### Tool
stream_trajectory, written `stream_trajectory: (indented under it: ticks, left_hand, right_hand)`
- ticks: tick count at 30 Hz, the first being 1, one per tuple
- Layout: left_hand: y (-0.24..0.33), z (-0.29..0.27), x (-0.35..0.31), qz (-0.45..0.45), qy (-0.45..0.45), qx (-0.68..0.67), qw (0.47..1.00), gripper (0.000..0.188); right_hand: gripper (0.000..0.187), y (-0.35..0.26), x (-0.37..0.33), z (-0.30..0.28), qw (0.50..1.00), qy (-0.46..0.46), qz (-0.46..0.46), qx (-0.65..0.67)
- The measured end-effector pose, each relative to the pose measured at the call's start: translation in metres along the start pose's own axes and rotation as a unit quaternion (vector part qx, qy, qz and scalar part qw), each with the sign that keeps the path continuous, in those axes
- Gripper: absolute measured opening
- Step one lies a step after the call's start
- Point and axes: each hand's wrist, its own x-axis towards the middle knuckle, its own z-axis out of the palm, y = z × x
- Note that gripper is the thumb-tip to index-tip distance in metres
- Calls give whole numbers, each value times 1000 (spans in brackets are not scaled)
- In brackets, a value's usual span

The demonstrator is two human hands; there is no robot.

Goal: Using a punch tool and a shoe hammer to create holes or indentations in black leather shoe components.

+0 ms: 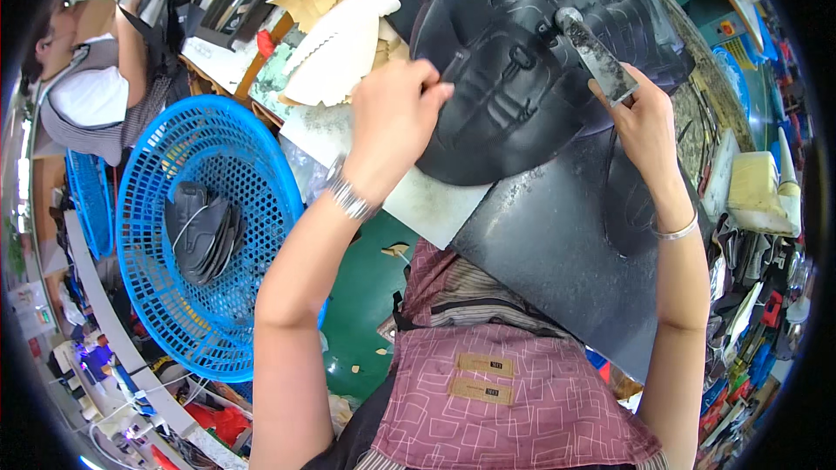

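Observation:
My right hand (643, 113) grips a flat, worn grey metal tool (601, 59). Its narrower, rounded far end lies over a heap of black leather-like pieces (592, 0). In front of that heap is a large, curved black piece (488, 135) with raised, moulded shapes on its surface. My left hand (396, 113) is at this piece's left edge, fingers curled and pressed together. Whatever may be between those fingertips is too small to make out. Pale cream cut pieces (340, 48) lie beyond my left hand.
A blue plastic basket (135, 235) on the left holds a tied bundle of black pieces (202, 239). A dark, smooth sheet (557, 244) covers the near part of the table. Another person (87, 100) sits at the far left. A yellowish block (756, 187) stands at the right.

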Motion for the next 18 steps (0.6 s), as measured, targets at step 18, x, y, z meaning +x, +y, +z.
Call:
stream_trajectory:
  ticks: [18]
  left_hand:
    - [-11,-56,-96,-264,-83,-410,869,8]
  right_hand:
    - [24,-40,-70,10,942,-291,-141,91]
